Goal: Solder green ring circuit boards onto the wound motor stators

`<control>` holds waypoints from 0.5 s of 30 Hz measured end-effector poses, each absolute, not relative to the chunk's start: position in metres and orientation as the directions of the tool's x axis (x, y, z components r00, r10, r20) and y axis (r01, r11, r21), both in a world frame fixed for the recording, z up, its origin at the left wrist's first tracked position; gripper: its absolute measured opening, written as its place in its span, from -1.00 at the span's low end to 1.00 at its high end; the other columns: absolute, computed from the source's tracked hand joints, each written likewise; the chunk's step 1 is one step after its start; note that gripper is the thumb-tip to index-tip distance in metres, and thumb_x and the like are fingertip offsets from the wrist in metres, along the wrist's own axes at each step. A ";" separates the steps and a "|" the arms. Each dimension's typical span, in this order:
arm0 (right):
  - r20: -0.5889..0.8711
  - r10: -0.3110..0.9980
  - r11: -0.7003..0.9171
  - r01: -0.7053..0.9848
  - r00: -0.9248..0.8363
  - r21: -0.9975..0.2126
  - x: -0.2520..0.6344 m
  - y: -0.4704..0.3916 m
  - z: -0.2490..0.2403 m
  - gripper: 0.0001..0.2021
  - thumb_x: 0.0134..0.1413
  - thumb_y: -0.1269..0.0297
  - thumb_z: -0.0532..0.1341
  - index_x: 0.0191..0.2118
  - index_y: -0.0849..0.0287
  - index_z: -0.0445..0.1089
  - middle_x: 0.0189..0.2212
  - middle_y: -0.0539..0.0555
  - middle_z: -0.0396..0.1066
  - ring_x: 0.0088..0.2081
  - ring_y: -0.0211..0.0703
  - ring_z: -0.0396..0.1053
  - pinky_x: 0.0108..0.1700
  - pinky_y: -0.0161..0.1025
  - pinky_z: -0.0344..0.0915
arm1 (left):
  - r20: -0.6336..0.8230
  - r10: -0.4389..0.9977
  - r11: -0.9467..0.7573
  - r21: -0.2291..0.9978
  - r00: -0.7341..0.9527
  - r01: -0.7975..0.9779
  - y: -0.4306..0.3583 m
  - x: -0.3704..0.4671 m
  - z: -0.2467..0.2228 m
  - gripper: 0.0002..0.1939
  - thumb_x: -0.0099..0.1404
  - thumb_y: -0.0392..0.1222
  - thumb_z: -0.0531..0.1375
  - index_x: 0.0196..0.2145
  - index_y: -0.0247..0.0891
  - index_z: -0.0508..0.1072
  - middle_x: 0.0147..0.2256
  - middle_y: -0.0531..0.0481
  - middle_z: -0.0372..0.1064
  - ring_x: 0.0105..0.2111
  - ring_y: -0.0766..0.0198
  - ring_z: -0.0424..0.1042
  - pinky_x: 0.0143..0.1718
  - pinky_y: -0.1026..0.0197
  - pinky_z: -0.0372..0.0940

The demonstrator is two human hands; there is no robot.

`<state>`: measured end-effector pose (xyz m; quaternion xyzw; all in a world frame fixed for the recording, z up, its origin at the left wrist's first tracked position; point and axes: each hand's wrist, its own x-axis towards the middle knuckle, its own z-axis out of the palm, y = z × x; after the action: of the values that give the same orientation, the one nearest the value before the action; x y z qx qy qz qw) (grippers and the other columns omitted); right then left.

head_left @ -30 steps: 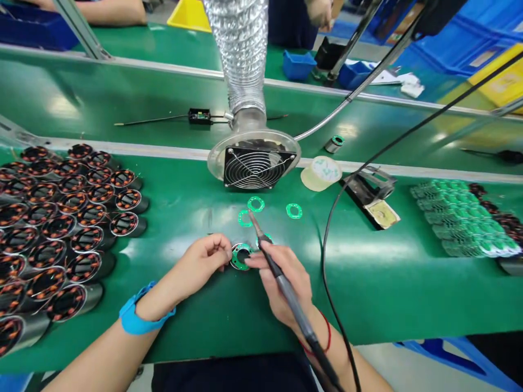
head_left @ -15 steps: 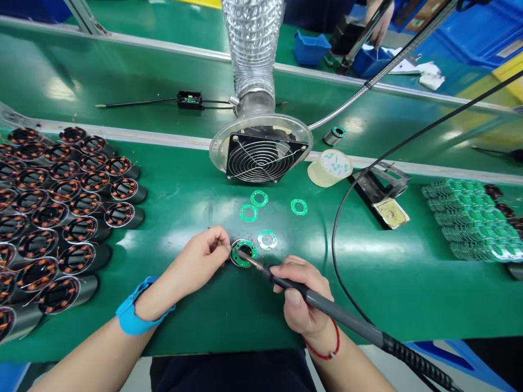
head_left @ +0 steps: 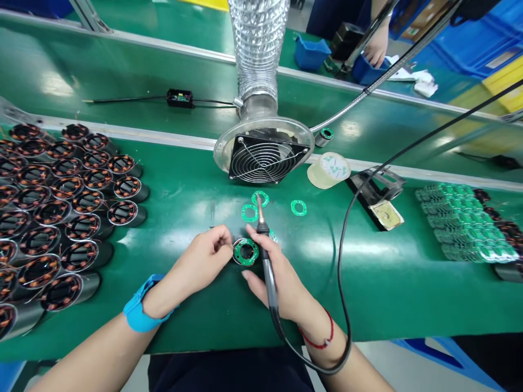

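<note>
Green ring (head_left: 255,252), beside left grip (head_left: 207,255)

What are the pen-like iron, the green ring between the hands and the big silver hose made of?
Iron: smooth dark grip, probably plastic or rubber; the thin front end looks metallic.
Ring: likely circuit board, judging by its green coat and pale dots.
Hose: probably metal foil, shiny and crinkled.
</note>
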<state>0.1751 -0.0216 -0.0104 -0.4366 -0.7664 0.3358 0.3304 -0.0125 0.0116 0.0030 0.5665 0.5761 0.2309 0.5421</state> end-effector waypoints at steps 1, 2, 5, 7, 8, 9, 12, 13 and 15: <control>0.193 0.894 0.377 0.444 -0.405 -0.813 0.175 -0.021 -0.013 -0.37 0.12 0.46 0.21 0.29 0.08 0.04 0.25 0.28 0.26 0.26 0.04 0.27 0.22 0.10 0.29 | -0.360 0.905 0.248 0.879 0.228 0.407 0.011 -0.013 0.003 -0.92 0.10 -0.18 0.03 -0.51 -0.18 0.22 -0.58 0.16 0.16 -0.55 0.33 0.18 -0.49 0.26 0.09; 0.184 0.898 0.365 0.444 -0.399 -0.818 0.174 -0.020 -0.016 -0.39 0.12 0.45 0.22 0.27 0.07 0.06 0.21 0.26 0.31 0.22 0.02 0.32 0.19 0.08 0.32 | -0.360 0.905 0.247 0.878 0.225 0.411 0.011 -0.014 0.003 -0.91 0.12 -0.18 0.03 -0.51 -0.18 0.22 -0.58 0.16 0.16 -0.55 0.33 0.18 -0.50 0.26 0.09; 0.224 0.904 0.380 0.443 -0.364 -0.812 0.171 -0.018 -0.024 -0.45 0.10 0.40 0.28 0.18 0.05 0.14 0.05 0.19 0.43 0.07 0.01 0.44 0.10 0.04 0.39 | -0.380 0.895 0.263 0.873 0.233 0.411 0.008 -0.017 0.004 -0.88 0.21 -0.11 0.05 -0.40 -0.19 0.29 -0.53 0.13 0.26 -0.51 0.29 0.28 -0.46 0.24 0.18; 0.303 0.890 0.435 0.430 -0.342 -0.791 0.169 -0.018 -0.028 -0.48 0.11 0.36 0.29 0.16 0.05 0.15 0.02 0.19 0.44 0.03 0.01 0.45 0.06 0.03 0.41 | -0.405 0.872 0.279 0.873 0.275 0.401 0.007 -0.017 0.007 -0.75 0.26 -0.01 0.09 -0.21 -0.20 0.37 -0.42 0.05 0.40 -0.42 0.23 0.39 -0.38 0.19 0.29; 0.354 0.877 0.470 0.420 -0.326 -0.777 0.167 -0.018 -0.029 -0.50 0.13 0.35 0.27 0.16 0.05 0.14 0.01 0.19 0.43 0.01 0.00 0.45 0.04 0.02 0.42 | -0.420 0.855 0.292 0.875 0.305 0.387 0.007 -0.017 0.009 -0.67 0.26 0.02 0.12 -0.11 -0.20 0.40 -0.34 0.00 0.46 -0.36 0.18 0.44 -0.32 0.15 0.34; 0.405 0.863 0.501 0.413 -0.302 -0.760 0.165 -0.018 -0.028 -0.52 0.15 0.34 0.26 0.16 0.05 0.13 0.01 0.19 0.42 0.00 -0.01 0.45 0.02 0.01 0.43 | -0.430 0.838 0.307 0.881 0.336 0.360 0.007 -0.016 0.011 -0.61 0.25 0.05 0.14 -0.04 -0.19 0.41 -0.27 -0.04 0.50 -0.28 0.13 0.48 -0.24 0.11 0.37; 0.481 0.839 0.544 0.417 -0.253 -0.728 0.163 -0.020 -0.022 -0.52 0.17 0.28 0.26 0.16 0.05 0.14 -0.02 0.18 0.43 -0.04 -0.04 0.45 0.00 -0.04 0.45 | -0.432 0.810 0.367 0.901 0.396 0.232 0.005 -0.011 0.016 -0.62 0.20 0.07 0.19 -0.08 -0.11 0.52 -0.10 -0.04 0.56 -0.01 -0.01 0.46 0.07 -0.02 0.34; 0.467 0.847 0.531 0.415 -0.253 -0.738 0.163 -0.021 -0.019 -0.51 0.15 0.24 0.28 0.16 0.07 0.15 -0.03 0.17 0.44 -0.05 -0.04 0.46 0.01 -0.06 0.45 | -0.441 0.809 0.399 0.898 0.390 0.187 0.003 -0.009 0.017 -0.64 0.16 0.09 0.22 -0.15 -0.08 0.57 -0.07 0.00 0.56 0.05 -0.05 0.44 0.14 -0.06 0.30; 0.403 0.875 0.479 0.361 -0.268 -0.800 0.163 -0.025 -0.017 -0.47 0.09 0.13 0.32 0.14 0.09 0.19 -0.07 0.15 0.46 -0.08 -0.05 0.48 0.00 -0.13 0.46 | -0.515 0.790 0.501 0.855 0.332 0.133 -0.004 -0.007 0.014 -0.65 0.04 0.17 0.28 -0.27 -0.02 0.62 -0.07 0.08 0.58 0.07 -0.14 0.44 0.17 -0.13 0.30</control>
<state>0.1625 -0.0246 -0.0165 -0.4174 -0.7402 0.2937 0.4378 -0.0075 -0.0039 0.0145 0.4385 0.5264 0.2389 0.6882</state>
